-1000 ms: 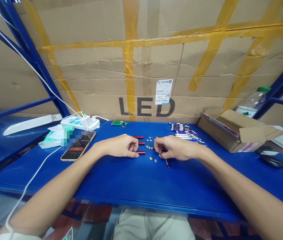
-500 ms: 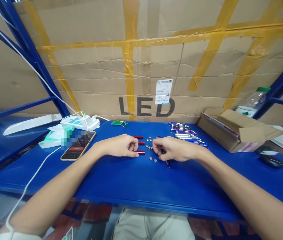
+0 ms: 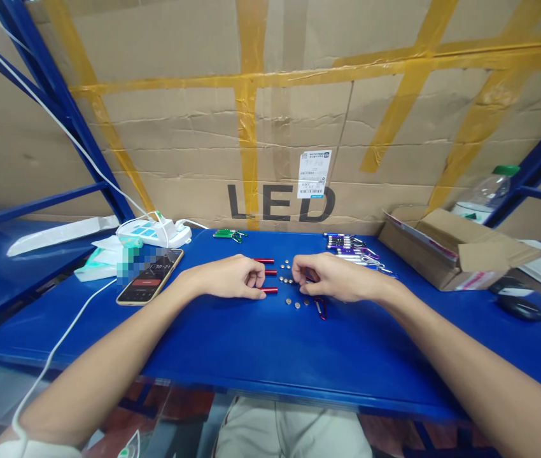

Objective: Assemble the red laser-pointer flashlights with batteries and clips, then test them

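The left hand (image 3: 237, 278), loosely curled, covers the left ends of three red tubes (image 3: 270, 291) on the blue surface (image 3: 275, 356); its hold cannot be told. The right hand (image 3: 318, 275), fingers bent in, hides any contents, beside small discs (image 3: 288, 301) and a half-covered red carabiner (image 3: 324, 309). An open carton (image 3: 423, 257) stands right; cardboard (image 3: 194, 146) behind reads "LED", its label (image 3: 314, 174) too small to read.

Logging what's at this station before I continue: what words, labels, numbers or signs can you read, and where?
"LED": in large black letters on the taped cardboard.
White label on that cardboard: too small to read.
Phone screen: digits partly masked, too blurred to read surely.
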The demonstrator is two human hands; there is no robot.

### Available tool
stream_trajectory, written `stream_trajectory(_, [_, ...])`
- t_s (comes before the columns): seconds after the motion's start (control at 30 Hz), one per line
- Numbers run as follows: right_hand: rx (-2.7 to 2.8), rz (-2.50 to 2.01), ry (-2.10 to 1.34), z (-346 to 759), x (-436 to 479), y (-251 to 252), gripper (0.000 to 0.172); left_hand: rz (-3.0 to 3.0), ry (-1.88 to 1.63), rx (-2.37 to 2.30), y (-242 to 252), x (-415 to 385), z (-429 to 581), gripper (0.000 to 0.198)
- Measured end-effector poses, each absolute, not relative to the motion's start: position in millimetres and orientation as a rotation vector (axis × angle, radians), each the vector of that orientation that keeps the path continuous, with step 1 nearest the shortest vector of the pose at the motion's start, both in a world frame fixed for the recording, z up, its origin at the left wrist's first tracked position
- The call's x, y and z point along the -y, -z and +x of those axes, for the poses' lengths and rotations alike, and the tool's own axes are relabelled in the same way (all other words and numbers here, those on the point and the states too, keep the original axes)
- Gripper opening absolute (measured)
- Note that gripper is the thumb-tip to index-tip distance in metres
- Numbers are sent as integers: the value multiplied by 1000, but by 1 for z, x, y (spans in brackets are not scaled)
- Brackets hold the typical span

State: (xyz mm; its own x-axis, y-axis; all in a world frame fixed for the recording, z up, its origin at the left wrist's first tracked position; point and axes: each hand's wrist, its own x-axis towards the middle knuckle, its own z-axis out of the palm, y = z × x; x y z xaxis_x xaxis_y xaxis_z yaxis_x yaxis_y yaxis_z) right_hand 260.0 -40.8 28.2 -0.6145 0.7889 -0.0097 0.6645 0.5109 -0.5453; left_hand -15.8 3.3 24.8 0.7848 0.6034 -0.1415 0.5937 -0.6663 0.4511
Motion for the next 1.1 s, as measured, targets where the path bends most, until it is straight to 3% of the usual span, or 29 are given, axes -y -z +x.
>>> stream_trajectory(0.1, [2438, -1229, -541, 257, 37, -20, 16, 2501, -39, -893, -26, -2, -15, 27])
stream_trajectory(0.33, [2493, -1257, -395, 252, 36, -10, 19, 2496, -61, -884, -28, -1, -14, 23])
stream_trajectory(0.7, [2498, -1258, -397, 251, 36, -7, 20, 2525, -164, -863, -29, 2, -13, 32])
stream_trajectory(0.9, [2524, -1248, -369, 247, 34, 1, 11, 2522, -234, -902, -31, 1, -13, 36])
stream_trajectory(1.1, [2457, -1324, -561, 246, 34, -6, 10, 2716, -310, -958, -24, -5, -13, 40])
